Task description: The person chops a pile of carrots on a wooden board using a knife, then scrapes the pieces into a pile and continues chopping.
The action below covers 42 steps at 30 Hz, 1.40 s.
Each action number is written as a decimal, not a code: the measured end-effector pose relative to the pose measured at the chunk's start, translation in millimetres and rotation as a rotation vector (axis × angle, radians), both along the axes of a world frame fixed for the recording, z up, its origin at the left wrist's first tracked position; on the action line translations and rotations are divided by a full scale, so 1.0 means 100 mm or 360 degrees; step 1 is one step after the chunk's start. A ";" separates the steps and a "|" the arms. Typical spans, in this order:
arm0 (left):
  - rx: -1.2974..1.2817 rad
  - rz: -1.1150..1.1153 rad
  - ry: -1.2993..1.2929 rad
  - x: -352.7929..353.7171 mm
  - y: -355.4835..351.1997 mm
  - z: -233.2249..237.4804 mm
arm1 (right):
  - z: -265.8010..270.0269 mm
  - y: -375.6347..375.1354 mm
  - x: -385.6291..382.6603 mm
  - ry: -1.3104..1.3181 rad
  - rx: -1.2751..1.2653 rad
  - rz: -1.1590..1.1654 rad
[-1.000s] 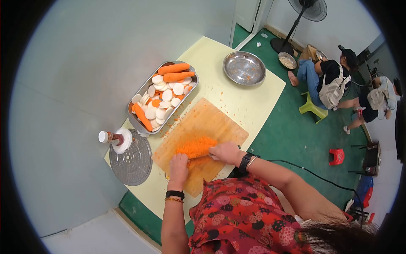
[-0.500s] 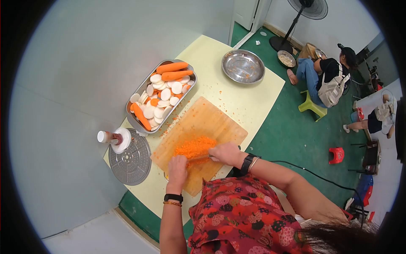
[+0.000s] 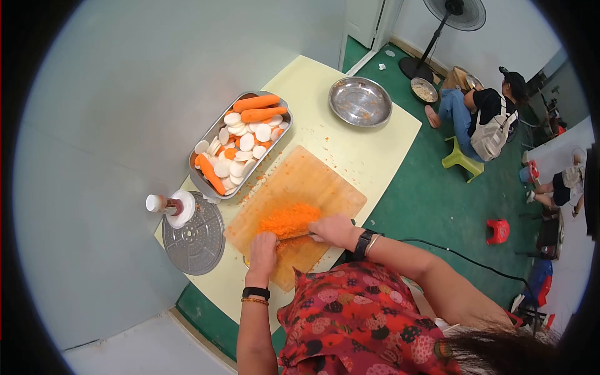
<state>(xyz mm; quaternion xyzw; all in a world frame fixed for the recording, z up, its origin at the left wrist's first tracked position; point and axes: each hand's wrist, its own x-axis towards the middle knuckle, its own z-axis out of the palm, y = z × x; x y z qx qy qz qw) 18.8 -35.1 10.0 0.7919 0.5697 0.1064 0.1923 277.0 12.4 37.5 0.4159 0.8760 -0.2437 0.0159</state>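
Observation:
A knife [image 3: 294, 237] spans the gap between my two hands, its blade against a heap of finely chopped carrot [image 3: 289, 219] on a wooden cutting board [image 3: 325, 181]. My right hand [image 3: 334, 230] is closed around the knife's handle end. At the other end of the blade, my left hand [image 3: 263, 247] has its fingers closed on the knife near its tip. Much of the handle is hidden by my right hand. Orange bits are scattered over the board and on the pale table [image 3: 300, 84] around it.
Beyond the board stands a metal tray [image 3: 192, 164] of sliced white vegetable and carrots. A steel bowl [image 3: 360, 102] sits far right; a perforated metal disc [image 3: 194, 240] and capped bottle [image 3: 164, 205] are left. A seated person [image 3: 481, 119] and a fan [image 3: 456, 12] are further off.
The knife and both hands stay at the chopped carrot, with only a slight shift of the blade. The view has moved a little. In the distance, a person at the far right has changed posture.

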 end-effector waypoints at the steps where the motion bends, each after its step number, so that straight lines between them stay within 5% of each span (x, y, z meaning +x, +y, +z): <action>1: 0.0064 0.0144 -0.0062 0.01 -0.03 0.04 | 0.02 -0.01 -0.01 0.0036 -0.0019 -0.0023; 6: 0.0480 0.0654 -0.0310 0.01 -0.24 0.08 | 0.22 -0.07 -0.03 0.0186 -0.0042 -0.0190; 12: -0.0058 0.1134 -0.0430 0.05 -0.57 -0.36 | -0.01 -0.22 -0.08 0.0091 -0.0089 -0.0328; 28: -0.0254 0.0876 -0.0332 0.24 -0.82 -0.40 | 0.10 -0.30 -0.24 0.0192 -0.0011 -0.0394; 37: -0.0119 0.0733 -0.0701 0.25 -0.69 -0.38 | 0.07 -0.27 -0.35 0.0203 -0.0042 -0.0413; 42: -0.0320 0.0883 -0.0302 0.33 -0.72 -0.30 | -0.04 -0.27 -0.34 0.0148 -0.0126 -0.0405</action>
